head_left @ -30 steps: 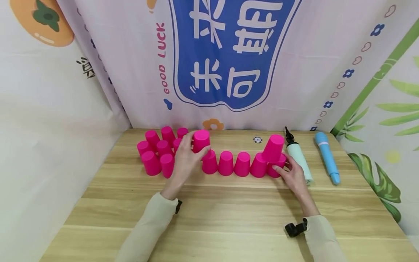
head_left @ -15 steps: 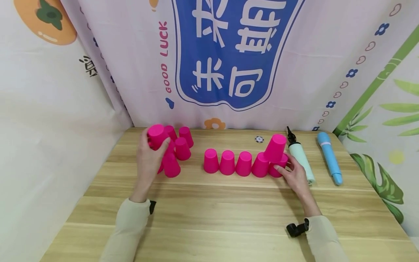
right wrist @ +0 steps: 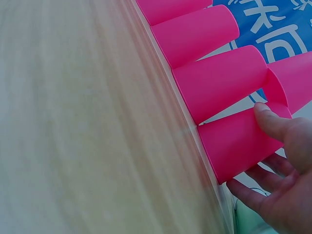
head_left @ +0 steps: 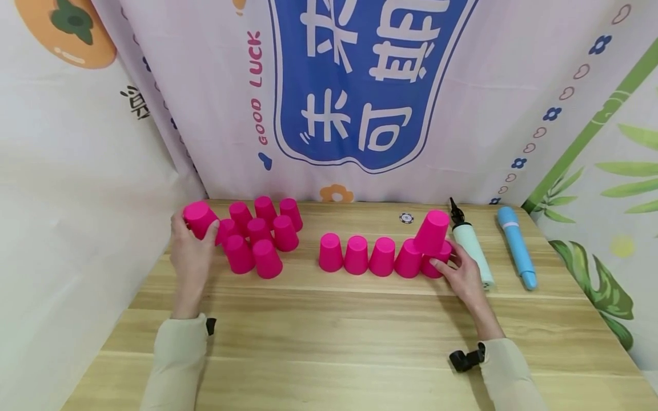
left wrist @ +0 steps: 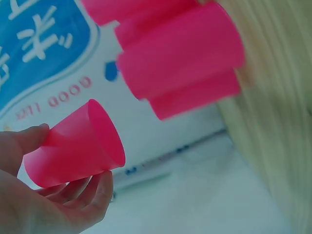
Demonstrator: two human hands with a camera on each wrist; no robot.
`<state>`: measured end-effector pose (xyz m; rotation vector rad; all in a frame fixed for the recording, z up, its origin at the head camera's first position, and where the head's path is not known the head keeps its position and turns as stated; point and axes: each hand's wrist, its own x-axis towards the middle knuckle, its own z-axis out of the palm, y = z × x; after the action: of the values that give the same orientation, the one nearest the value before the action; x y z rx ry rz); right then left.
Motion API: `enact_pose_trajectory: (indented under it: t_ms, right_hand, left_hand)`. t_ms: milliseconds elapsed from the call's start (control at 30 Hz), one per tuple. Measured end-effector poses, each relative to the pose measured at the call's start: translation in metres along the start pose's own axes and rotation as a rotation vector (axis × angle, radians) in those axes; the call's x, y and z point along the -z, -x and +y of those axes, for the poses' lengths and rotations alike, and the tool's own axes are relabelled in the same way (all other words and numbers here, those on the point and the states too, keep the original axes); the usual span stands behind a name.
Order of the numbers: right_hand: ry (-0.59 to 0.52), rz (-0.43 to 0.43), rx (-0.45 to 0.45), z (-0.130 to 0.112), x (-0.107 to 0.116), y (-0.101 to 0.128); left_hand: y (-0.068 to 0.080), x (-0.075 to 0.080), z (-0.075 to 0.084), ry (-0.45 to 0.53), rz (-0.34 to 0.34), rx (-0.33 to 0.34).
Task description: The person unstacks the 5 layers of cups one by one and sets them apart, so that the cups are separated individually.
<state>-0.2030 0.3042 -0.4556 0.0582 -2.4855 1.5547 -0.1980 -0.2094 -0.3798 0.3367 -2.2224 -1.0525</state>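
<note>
At the far left of the head view my left hand (head_left: 191,257) holds a pink plastic cup (head_left: 200,220), bottom upward and tilted. The left wrist view shows this cup (left wrist: 73,148) off the table, between thumb and fingers. Just to its right stands a cluster of several upside-down pink cups (head_left: 259,231). Several more form a row (head_left: 356,255) across the middle. My right hand (head_left: 462,275) grips the row's rightmost cup (right wrist: 239,141), thumb on the near side. One upside-down cup (head_left: 432,231) sits across the two rightmost cups of the row.
Right of the row lie a mint-green hand pump (head_left: 470,251) with a black nozzle and a blue stick-shaped object (head_left: 516,248). A small round chip (head_left: 406,218) lies behind the row. Printed cloth (head_left: 205,114) closes off the wooden table's (head_left: 329,342) back.
My left hand has carried its cup leftward, from beside the row's left end, across the cluster, to the cluster's far left side. The right hand has stayed in place.
</note>
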Motion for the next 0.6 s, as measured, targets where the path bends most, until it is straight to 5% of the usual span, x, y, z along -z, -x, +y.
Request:
enact_pose_trajectory:
  t_ms: [167,600]
  right_hand:
    - [-0.009,-0.013,-0.01,-0.01,0.001,0.002]
    - [0.016,-0.007,-0.014,0.015,0.001,-0.005]
  left_hand:
    - [-0.005,0.003,-0.016,-0.065,-0.033,0.07]
    - [-0.012,-0.005,-0.044,-0.083,-0.209,0.136]
